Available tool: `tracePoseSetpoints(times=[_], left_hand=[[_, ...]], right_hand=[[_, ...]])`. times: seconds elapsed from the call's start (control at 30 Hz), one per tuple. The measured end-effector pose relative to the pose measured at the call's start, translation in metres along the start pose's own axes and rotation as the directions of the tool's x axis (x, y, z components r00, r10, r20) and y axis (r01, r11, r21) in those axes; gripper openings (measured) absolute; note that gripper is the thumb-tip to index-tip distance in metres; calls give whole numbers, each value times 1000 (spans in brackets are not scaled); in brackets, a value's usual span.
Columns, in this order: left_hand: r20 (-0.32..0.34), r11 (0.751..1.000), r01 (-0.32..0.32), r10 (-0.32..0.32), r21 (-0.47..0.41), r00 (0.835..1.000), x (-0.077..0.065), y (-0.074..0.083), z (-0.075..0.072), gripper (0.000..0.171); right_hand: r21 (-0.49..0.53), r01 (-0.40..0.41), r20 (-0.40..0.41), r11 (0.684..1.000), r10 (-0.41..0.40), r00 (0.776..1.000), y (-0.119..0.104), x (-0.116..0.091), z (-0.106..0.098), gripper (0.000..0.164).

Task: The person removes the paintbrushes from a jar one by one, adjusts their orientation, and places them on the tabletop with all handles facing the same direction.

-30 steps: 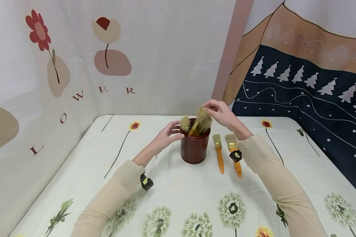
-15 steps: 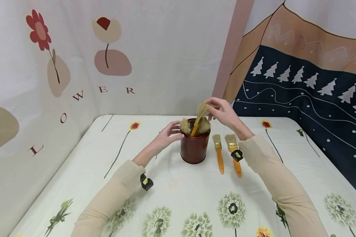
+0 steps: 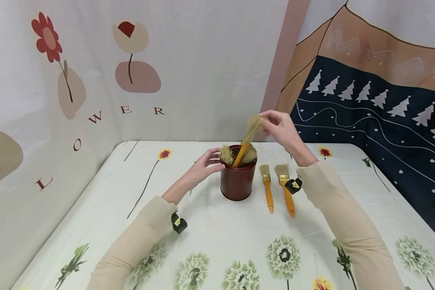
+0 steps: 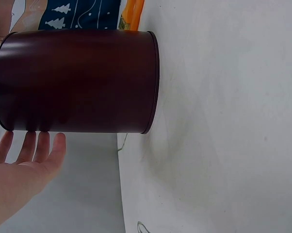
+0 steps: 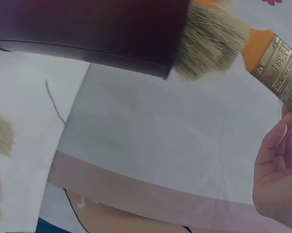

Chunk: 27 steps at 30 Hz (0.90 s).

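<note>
A dark red can (image 3: 237, 184) stands upright on the table, with several bristle-up paintbrushes in it. My left hand (image 3: 201, 167) touches the can's left side near the rim, its fingertips against the wall in the left wrist view. My right hand (image 3: 280, 129) pinches one paintbrush (image 3: 242, 154) by its pale bristles, above the can. The brush tilts, and the lower end of its orange handle is hidden inside the can. In the right wrist view, its metal ferrule (image 5: 276, 65) shows. Bristles of another paintbrush (image 3: 226, 154) stick out at the left rim, and more at the right.
Two paintbrushes, a narrow one (image 3: 267, 189) and a wider one (image 3: 286, 193), lie to the right of the can. The white flowered tablecloth (image 3: 210, 241) spreads in front. Printed fabric hangs behind and on both sides.
My right hand has moved up and to the right, drawing the pinched paintbrush partway out of the can, so more of its handle shows. The left hand and can have stayed in place.
</note>
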<state>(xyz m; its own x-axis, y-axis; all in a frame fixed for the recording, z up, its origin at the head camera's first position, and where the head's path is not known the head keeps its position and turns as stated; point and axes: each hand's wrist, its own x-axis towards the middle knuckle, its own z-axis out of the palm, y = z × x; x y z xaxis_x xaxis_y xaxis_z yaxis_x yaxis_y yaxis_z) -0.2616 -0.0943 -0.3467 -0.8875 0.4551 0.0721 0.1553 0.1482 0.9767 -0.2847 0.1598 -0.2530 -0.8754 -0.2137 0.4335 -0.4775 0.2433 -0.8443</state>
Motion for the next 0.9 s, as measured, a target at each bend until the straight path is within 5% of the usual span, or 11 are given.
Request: tracePoseSetpoints(times=[0.17,0.53,0.9], left_hand=[[8,1000,15,-15,11,1000,-7,15,3,56],[-5,1000,-10,10,9,1000,6,-10,-2,56],[4,1000,-8,8,-10,1000,4,-7,-2,55]], right_hand=[[68,14,-62,998,-9,998,-9,2,-7,16],[177,110,-194,978,-75,978,-25,4,-26,8],[252,225,-327,941,-136,935,-37,4,-50,14]])
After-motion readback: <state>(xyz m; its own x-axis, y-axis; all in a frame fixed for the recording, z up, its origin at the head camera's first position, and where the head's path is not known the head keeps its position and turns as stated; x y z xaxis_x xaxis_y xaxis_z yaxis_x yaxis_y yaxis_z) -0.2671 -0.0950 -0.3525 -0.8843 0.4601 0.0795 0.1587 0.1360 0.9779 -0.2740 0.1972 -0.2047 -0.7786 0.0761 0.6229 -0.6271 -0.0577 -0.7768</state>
